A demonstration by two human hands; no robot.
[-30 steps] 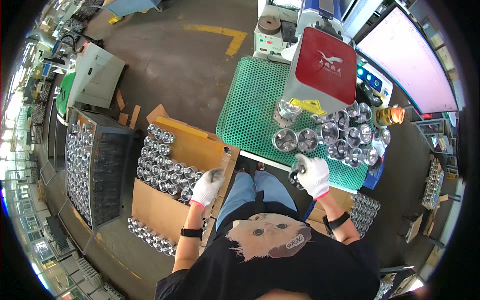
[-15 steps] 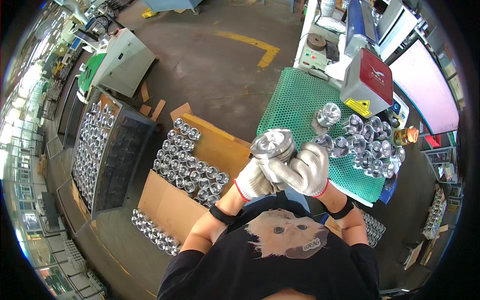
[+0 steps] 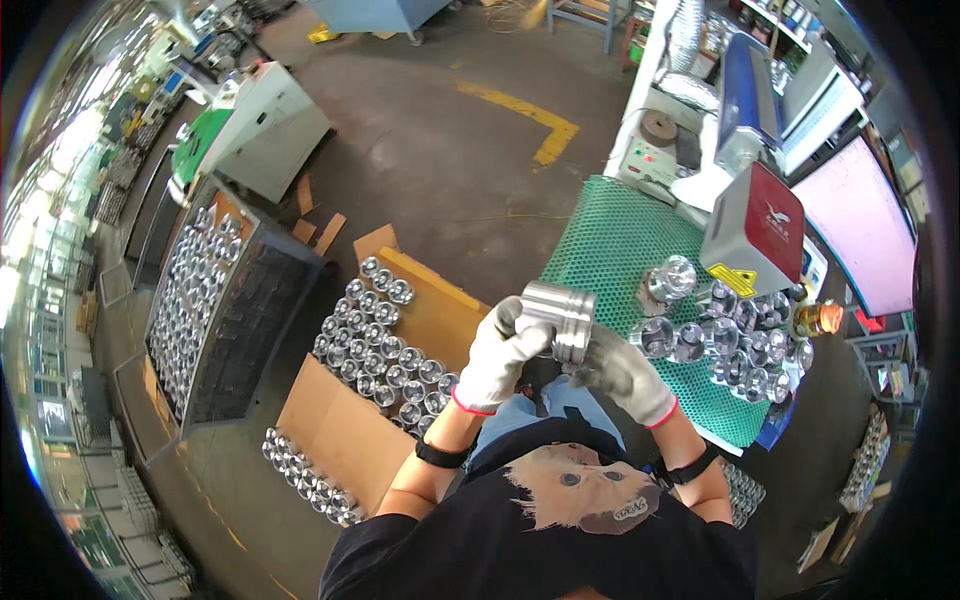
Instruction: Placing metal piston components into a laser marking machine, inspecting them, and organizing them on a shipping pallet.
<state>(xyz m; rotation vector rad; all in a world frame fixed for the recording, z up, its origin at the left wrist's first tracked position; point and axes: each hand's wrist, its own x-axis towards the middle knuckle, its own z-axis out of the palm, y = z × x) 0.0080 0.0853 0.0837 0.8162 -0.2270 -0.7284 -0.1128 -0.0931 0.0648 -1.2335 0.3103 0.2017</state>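
Note:
A silver metal piston (image 3: 558,312) with ring grooves is held up in front of my body, tipped on its side. My left hand (image 3: 507,350), in a white knit glove with a red cuff, is closed round its left side. My right hand (image 3: 625,373), gloved alike but with grey-stained fingers, is curled against the lower right end of the piston; some of its fingertips are hidden or smeared. To the right, several pistons (image 3: 722,336) stand grouped on a green perforated mat (image 3: 625,232). One more piston (image 3: 672,278) sits apart under the red-and-grey machine head.
The red-and-grey machine head (image 3: 755,230) overhangs the mat, with a monitor (image 3: 860,225) at right. An orange-capped bottle (image 3: 818,319) stands by the pistons. At left are a cardboard box (image 3: 335,425) with rows of pistons, a dark crate (image 3: 250,310) of pistons and a white cabinet (image 3: 265,135).
The piston has turned from crown up to lying on its side. My left hand has risen along its side; my right hand has shifted down and right round it. The view has shifted slightly.

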